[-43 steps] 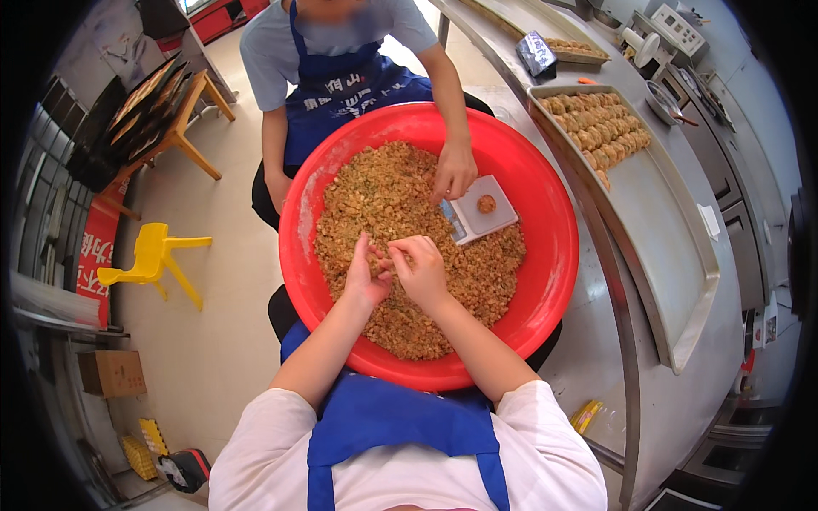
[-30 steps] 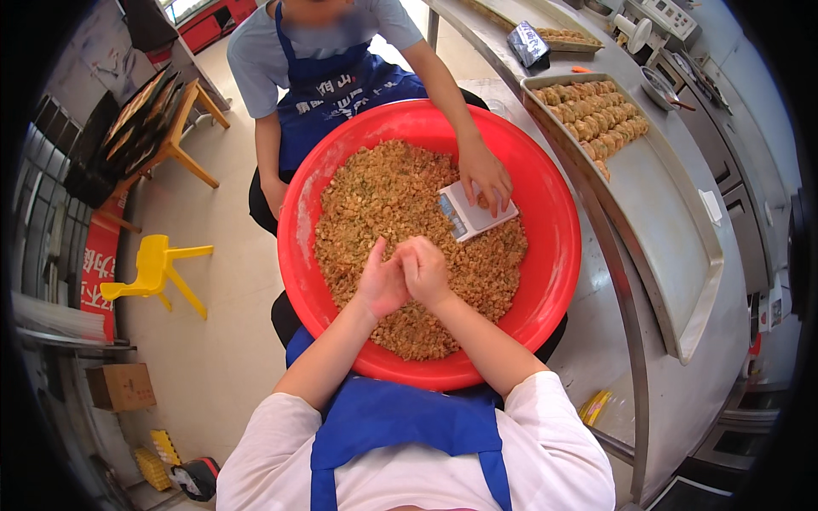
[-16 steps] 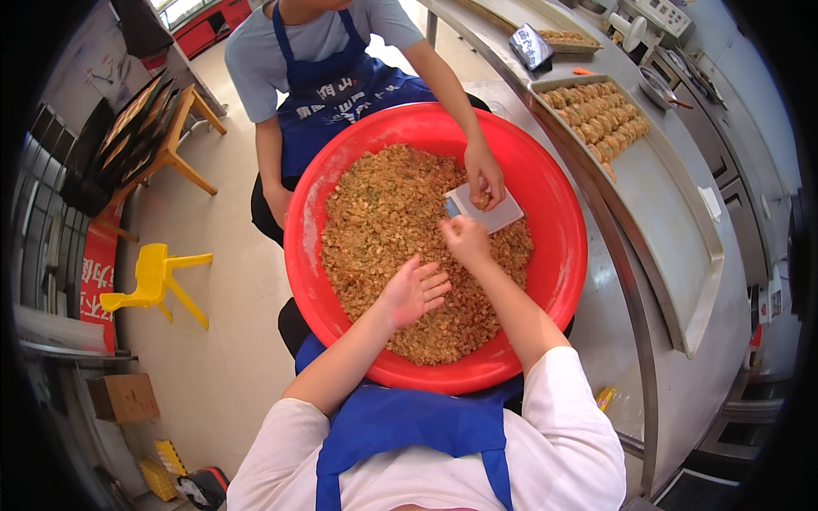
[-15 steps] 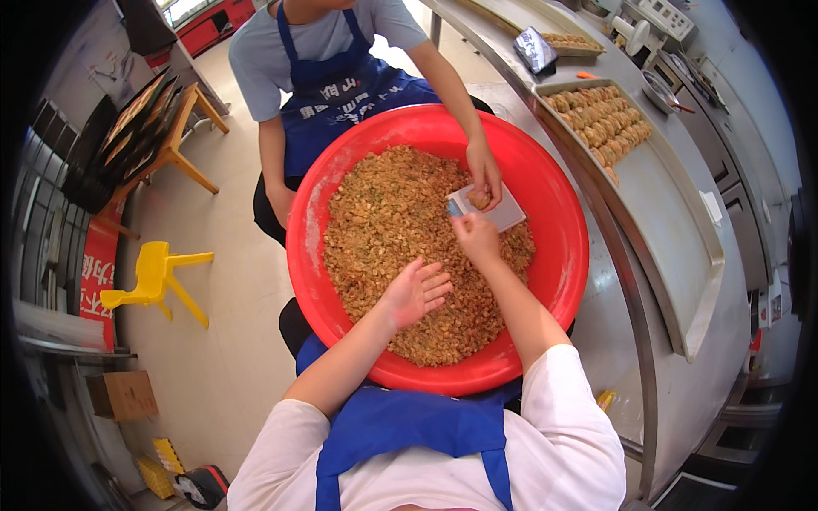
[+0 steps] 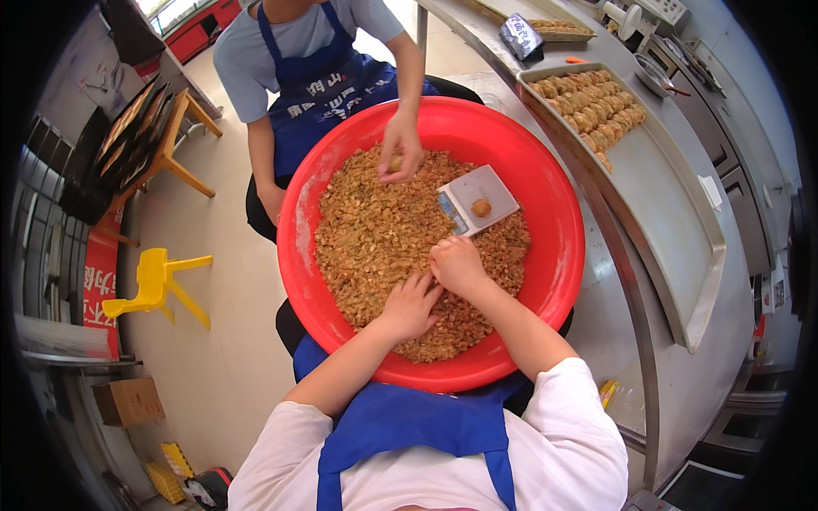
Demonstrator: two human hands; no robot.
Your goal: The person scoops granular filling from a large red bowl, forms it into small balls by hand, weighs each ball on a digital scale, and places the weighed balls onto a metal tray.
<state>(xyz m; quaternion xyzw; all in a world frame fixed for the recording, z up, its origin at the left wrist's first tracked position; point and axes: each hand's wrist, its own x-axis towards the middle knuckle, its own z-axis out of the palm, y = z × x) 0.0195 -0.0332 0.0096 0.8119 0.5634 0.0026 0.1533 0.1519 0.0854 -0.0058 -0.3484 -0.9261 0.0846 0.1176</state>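
Two persons at a red tub [image 5: 298, 255], ctr of frame; the tub holds a loose brown crumb mix [image 5: 366, 226], i.e. the stuff in hand, heaped over most of its floor. Wearer's L hand [image 5: 412, 307], just below ctr, lies palm down on the mix, fingers extended & slightly spread. R hand [image 5: 457, 264], above & to the right of it, is bent at the knuckles w/ fingertips down at the mix, next to the L fingers; from where I stand, can't tell if it pinches any crumbs, nor if the two hands touch. Just above the R hand, right of ctr: a white scale [image 5: 464, 187], tilted in frame, sitting on the mix w/ one round brown ball [image 5: 481, 208] on its plate. Upper ctr: co-worker's hand [image 5: 402, 146] over the mix, a small lump [image 5: 396, 163] btwn fingers & thumb. Upper right: metal tray [image 5: 669, 247] on a steel counter [image 5: 618, 315], w/ rows of shaped pieces [image 5: 596, 111] at its far end; a 2nd tray [image 5: 558, 31], also w/ pieces, near top edge. Left of frame: yellow chair [image 5: 153, 281] on the floor; lower left, a cardboard box [image 5: 132, 402].
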